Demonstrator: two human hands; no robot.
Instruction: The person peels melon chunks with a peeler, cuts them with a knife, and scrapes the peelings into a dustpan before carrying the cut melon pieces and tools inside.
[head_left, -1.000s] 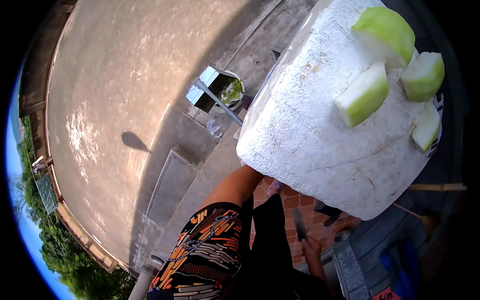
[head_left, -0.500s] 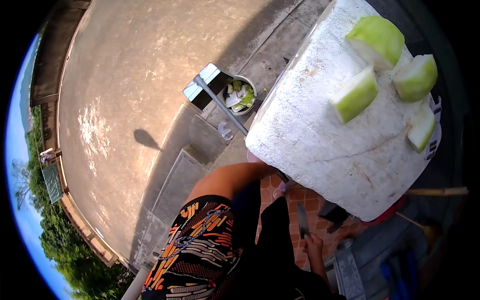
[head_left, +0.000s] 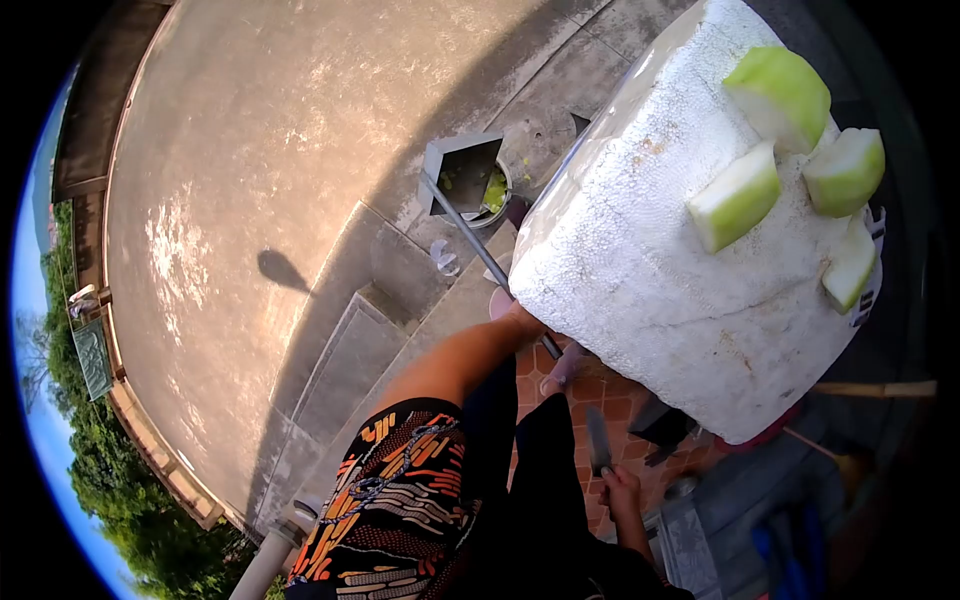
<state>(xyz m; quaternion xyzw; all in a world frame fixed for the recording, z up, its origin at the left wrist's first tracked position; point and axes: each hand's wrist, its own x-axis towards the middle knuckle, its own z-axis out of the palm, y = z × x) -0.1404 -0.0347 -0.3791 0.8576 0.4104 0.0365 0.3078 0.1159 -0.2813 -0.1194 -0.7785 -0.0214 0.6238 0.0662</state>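
Note:
My left hand [head_left: 522, 321] is wrapped round the grey handle of a metal dustpan [head_left: 463, 172], partly hidden by the white foam box. The dustpan is tilted over a round bucket [head_left: 507, 190] of green and pale scraps and covers much of its opening. At the lower right, my right hand [head_left: 621, 489] grips a knife [head_left: 598, 440], its blade pointing away over the tiled floor. Several cut pieces of pale green gourd [head_left: 735, 196] lie on top of the white foam box [head_left: 650, 240].
Concrete steps [head_left: 350, 345] and a low ledge stand left of the box. Red-brown tiles [head_left: 610, 395] lie below it. A wooden stick [head_left: 875, 388] juts out at the right. A foot shows beneath the box's lower edge.
The dustpan has swung right and turned, now hiding more of the bucket. My left hand shows more beside the box. The knife stays in my right hand.

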